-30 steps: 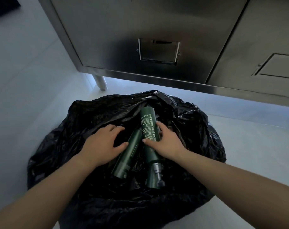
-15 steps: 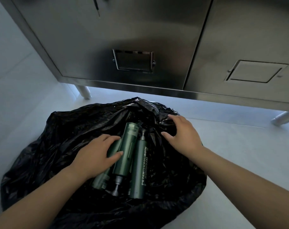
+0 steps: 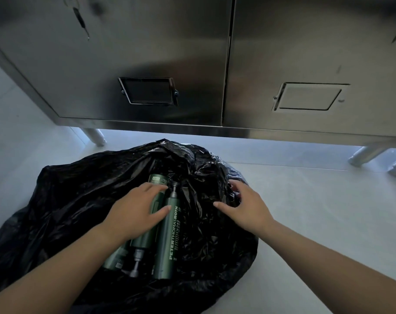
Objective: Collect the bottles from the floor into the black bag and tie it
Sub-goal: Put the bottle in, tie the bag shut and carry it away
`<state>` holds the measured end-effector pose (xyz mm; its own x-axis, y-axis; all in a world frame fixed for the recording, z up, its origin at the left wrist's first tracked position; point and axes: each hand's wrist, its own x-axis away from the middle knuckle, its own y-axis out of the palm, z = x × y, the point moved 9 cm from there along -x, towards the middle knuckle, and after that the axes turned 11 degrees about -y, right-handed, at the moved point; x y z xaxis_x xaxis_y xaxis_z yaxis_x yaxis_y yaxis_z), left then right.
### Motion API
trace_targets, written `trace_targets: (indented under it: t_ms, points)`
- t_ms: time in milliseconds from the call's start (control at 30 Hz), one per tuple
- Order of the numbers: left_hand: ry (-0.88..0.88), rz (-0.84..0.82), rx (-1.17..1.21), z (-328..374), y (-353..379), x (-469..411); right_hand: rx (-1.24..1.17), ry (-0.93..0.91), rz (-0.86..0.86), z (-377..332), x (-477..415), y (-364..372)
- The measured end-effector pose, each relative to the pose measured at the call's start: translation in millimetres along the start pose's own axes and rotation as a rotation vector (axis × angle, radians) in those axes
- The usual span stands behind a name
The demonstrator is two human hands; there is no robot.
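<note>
A black plastic bag (image 3: 63, 200) lies spread on the pale floor. On it lie three dark green bottles side by side: a lettered one (image 3: 170, 241) on the right, a pump bottle (image 3: 142, 243) in the middle with its pump toward me, and a third (image 3: 114, 259) mostly hidden at the left. My left hand (image 3: 136, 211) rests flat over the middle bottle, thumb against the lettered one. My right hand (image 3: 246, 207) presses on the crumpled bag edge to the right, fingers spread; I cannot tell whether it grips the plastic.
A stainless steel cabinet (image 3: 192, 64) with two doors stands just behind the bag on round metal legs (image 3: 95, 137). Keys (image 3: 79, 17) hang from the left door. Bare pale floor (image 3: 328, 211) extends to the right.
My right hand left the lettered bottle and went right to the bag's edge. The bottles now lie together under my left hand. The view has tilted up toward the cabinet.
</note>
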<state>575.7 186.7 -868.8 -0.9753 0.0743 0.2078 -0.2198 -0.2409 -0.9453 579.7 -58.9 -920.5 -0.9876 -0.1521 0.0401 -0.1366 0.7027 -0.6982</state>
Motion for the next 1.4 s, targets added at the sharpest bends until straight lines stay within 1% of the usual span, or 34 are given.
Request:
trace_targets:
  t_ms: [67,167,233,367,633,700,800,933,1067,1267,1400]
  points:
    - [-0.009,-0.026,-0.015,-3,8,4,0.041,-0.018,-0.005,-1,2,7]
    - [-0.019,-0.044,-0.006,-6,13,10,0.076,0.003,0.046,0,-3,2]
    - [-0.016,-0.039,0.008,-5,12,12,-0.005,0.006,0.080,-3,-10,-6]
    - [0.022,0.003,0.052,4,-2,13,-0.170,-0.065,0.129,-22,-17,-26]
    - [0.123,0.071,0.181,35,-39,15,-0.376,-0.194,0.251,-77,-9,-78]
    - [0.148,0.081,0.197,39,-45,19,-0.401,-0.192,0.252,-83,-5,-80]
    - [0.156,0.087,0.223,37,-55,25,-0.426,-0.167,0.198,-89,2,-68]
    - [0.165,0.048,0.336,43,-51,37,-0.493,-0.145,0.214,-99,0,-59]
    - [0.178,0.060,0.449,62,-39,45,-0.548,-0.195,0.237,-119,-5,-51]
    - [0.073,0.043,0.753,72,-23,42,-0.595,-0.157,0.287,-111,-5,-54]
    - [0.018,0.081,0.804,55,-31,40,-0.523,-0.181,0.231,-102,-1,-55]
